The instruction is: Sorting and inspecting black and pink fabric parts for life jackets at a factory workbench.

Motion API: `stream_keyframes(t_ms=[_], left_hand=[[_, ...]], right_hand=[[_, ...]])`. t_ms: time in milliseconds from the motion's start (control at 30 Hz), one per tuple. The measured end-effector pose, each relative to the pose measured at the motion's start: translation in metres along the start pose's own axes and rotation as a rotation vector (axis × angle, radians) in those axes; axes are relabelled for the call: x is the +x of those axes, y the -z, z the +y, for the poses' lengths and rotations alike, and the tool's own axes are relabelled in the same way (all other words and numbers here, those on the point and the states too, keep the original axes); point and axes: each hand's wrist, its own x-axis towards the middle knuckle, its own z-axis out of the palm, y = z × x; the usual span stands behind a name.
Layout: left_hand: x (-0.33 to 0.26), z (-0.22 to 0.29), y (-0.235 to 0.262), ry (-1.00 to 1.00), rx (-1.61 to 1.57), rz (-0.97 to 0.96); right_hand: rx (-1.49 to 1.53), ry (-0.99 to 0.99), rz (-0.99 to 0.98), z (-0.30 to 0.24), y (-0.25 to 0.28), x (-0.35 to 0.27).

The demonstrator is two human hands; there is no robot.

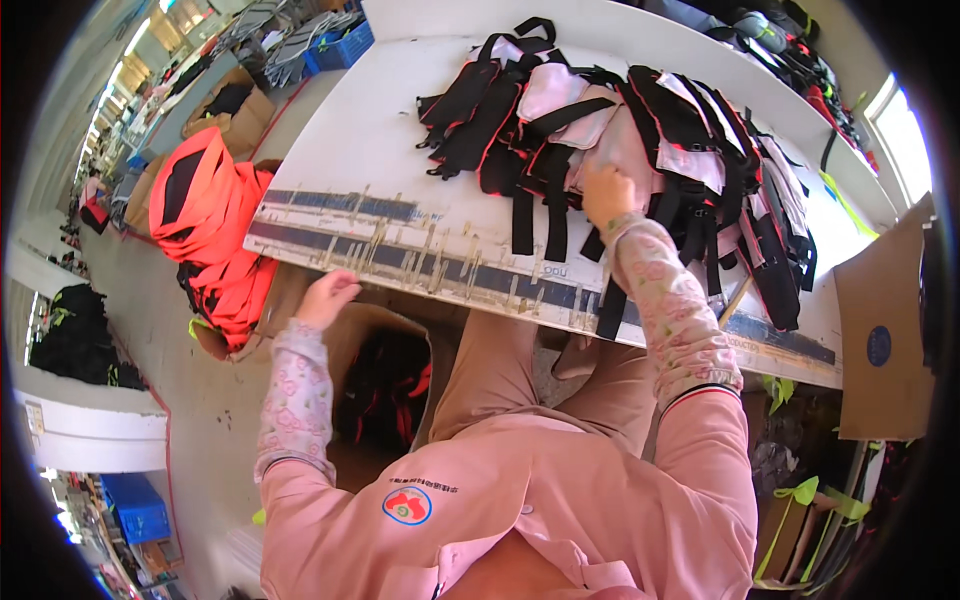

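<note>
Strap pieces: a heap of black and pale fabric pieces with black straps lies on the white table, towards its far right.
Right hand: right hand rests on the heap's near edge, fingers curled into the fabric.
Left hand: left hand hangs below the table's near edge, above an open cardboard box, fingers loosely bent, holding nothing visible.
Beside: orange vests are piled left of the table.
</note>
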Motion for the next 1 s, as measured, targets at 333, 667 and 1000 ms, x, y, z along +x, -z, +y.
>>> stream_keyframes(t_ms=[333, 667, 1000], left_hand=[[0.034, 0.105, -0.175, -0.087, -0.61, -0.454], [0.033, 0.141, -0.236, -0.047, -0.903, -0.136], [0.037, 0.099, -0.227, -0.274, -0.075, 0.211]], right_hand=[[0.778, -0.144, 0.359, 0.017, 0.094, -0.072], [1.731, -0.255, -0.037, -0.036, 0.069, -0.2], [1.184, 0.076, 0.082, -0.049, 0.037, -0.181]])
